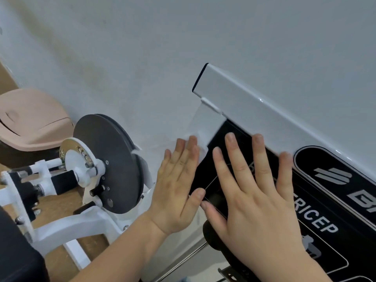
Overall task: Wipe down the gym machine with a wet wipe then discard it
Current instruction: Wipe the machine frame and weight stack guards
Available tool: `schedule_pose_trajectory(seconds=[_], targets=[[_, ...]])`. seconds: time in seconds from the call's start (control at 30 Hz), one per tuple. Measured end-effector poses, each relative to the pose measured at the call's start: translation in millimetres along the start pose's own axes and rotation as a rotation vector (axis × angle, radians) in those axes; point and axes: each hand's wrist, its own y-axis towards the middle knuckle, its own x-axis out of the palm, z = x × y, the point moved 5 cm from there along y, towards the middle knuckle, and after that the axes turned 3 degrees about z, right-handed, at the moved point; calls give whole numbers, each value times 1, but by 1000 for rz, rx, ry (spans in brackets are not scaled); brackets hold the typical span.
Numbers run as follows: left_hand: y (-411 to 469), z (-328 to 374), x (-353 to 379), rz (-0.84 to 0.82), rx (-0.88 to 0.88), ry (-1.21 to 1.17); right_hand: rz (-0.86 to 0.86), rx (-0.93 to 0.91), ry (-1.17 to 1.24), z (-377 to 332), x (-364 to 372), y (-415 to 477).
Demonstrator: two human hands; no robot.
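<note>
The gym machine's black label panel [335, 202], printed with "TRICEP", sits under a glossy white beam [254, 110]. My left hand [175, 188] lies flat with straight fingers at the panel's left edge. Its fingertips press on a white wet wipe [198, 127], which looks blurred and reaches up towards the beam's end. My right hand [254, 192] is spread flat on the black panel, its fingertips touching the beam's lower edge. Neither hand curls around anything.
A dark grey round disc [107, 163] on the machine's white frame [81, 222] stands left of my hands. A pink swing-lid bin [30, 123] sits at the far left by the pale wall. A black pad [16, 259] fills the bottom left corner, over wooden floor.
</note>
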Motion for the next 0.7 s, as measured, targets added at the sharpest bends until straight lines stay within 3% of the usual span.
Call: schedule_pose_trajectory(seconds=[0.23, 0.53, 0.7], targets=[[57, 13, -9, 66, 115, 0, 20, 12, -20, 0, 1, 0], [-4, -15, 0, -31, 37, 66, 30, 11, 0, -1, 0, 1], [53, 7, -7, 5, 130, 77, 37, 7, 17, -1, -1, 0]])
